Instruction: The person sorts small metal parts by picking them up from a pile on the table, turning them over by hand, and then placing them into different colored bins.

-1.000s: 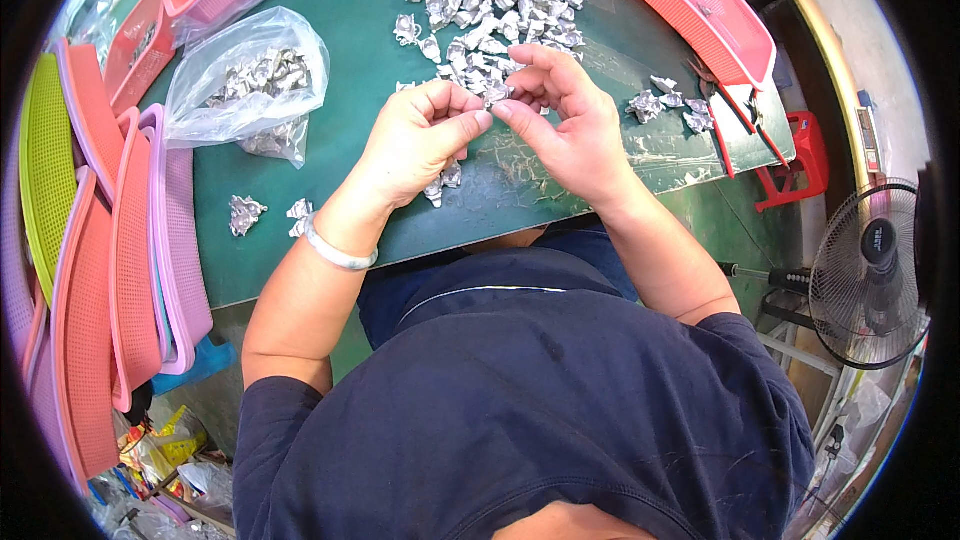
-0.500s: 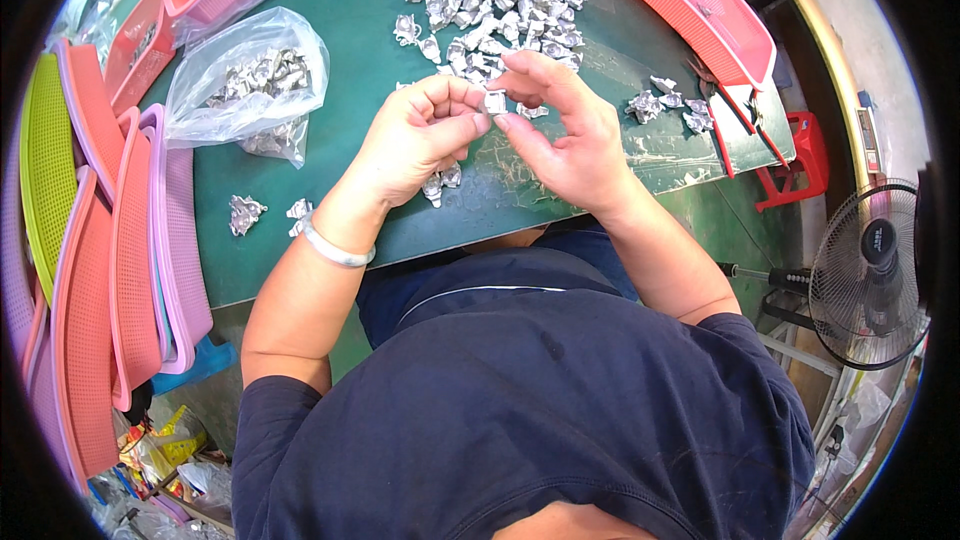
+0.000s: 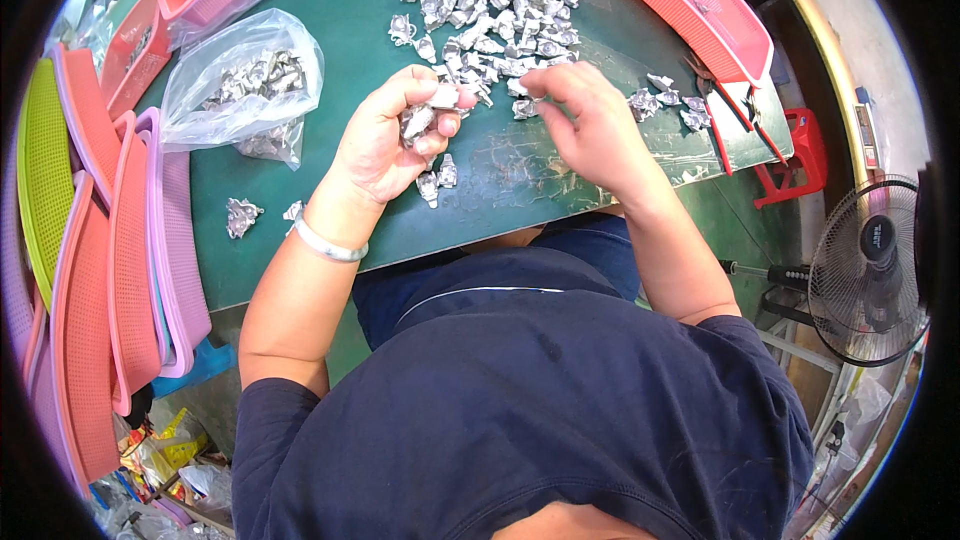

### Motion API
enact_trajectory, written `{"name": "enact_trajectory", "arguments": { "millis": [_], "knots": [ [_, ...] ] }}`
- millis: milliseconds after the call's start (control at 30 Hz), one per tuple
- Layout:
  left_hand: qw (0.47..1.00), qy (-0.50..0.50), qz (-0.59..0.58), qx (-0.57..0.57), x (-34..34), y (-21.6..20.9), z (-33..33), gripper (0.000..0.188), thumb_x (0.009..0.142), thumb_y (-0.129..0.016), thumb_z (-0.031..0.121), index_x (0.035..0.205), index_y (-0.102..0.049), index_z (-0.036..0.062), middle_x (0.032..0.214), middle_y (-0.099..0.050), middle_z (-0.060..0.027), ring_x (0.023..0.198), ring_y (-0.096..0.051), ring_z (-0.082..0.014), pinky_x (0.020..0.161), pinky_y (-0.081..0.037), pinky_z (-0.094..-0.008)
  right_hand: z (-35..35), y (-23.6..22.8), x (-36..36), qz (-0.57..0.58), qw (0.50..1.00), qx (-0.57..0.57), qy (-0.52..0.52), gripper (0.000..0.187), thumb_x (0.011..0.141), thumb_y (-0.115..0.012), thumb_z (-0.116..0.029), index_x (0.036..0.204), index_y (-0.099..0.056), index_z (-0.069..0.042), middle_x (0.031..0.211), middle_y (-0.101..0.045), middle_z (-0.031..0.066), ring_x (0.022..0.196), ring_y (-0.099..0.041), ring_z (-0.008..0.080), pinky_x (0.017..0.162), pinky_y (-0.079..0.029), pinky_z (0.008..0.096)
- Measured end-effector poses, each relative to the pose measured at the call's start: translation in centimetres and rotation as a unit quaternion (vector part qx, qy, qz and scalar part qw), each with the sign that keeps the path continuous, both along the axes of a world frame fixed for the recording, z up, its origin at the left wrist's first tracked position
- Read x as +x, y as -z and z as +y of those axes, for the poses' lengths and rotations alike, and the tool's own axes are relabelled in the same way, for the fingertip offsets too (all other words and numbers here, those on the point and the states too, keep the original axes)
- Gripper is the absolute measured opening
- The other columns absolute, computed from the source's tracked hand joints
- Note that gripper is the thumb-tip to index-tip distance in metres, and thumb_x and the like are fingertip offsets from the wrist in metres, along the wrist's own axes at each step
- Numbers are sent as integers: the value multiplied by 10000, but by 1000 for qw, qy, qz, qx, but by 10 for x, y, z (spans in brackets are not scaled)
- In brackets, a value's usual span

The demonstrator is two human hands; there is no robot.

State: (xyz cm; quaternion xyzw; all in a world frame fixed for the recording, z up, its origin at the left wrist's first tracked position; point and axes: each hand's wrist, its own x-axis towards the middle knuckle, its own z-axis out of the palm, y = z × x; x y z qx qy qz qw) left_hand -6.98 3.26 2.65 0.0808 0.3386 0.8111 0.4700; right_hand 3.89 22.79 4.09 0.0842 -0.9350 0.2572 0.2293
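Note:
My left hand [image 3: 372, 145] is turned partly palm up, its fingers curled around several small silvery metal castings [image 3: 418, 122]. My right hand [image 3: 600, 135] reaches to the near edge of the pile, thumb and forefinger closing on another metal casting [image 3: 523, 108]; the fingers partly cover the spot. Beyond both hands spreads a big heap of these castings [image 3: 490, 0] on the green table [image 3: 340, 70]. Just below my left hand lie a few loose castings [image 3: 430, 185], and one more casting [image 3: 241, 217] is at the table's left.
A clear plastic bag [image 3: 245, 90] of castings stands at left, beside stacked pink, purple and green baskets [image 3: 85, 270]. At right are a pink basket [image 3: 700, 10], red-handled pliers [image 3: 722, 135], a small group of castings, a red stool [image 3: 795, 160] and a fan [image 3: 870, 270].
My hands have drawn apart. The left has turned and shows the castings in its fingers; the right has shifted slightly right, its fingers coming down onto a casting at the pile's edge.

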Motion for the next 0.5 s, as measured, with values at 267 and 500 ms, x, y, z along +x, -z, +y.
{"name": "enact_trajectory", "arguments": {
  "millis": [267,500],
  "knots": [
    [1000,7,13,-16,0,-1,1,169,855,-509,135,975,-543,22,887,-596,-102,633,-554,-116,445,-394,-181,-11,9,-5,-23,995,95,-25,260,720,-571,21,968,-582,-56,895,-584,89,807,-565,277,702,-468,355],
    [994,27,76,-72,4,-3,0,178,847,-540,87,991,-576,-12,910,-615,-96,719,-599,-122,498,-447,-177,-8,7,-7,-56,994,-87,29,215,747,-541,34,946,-590,-31,828,-577,108,744,-576,287,661,-467,340]
  ]
}}
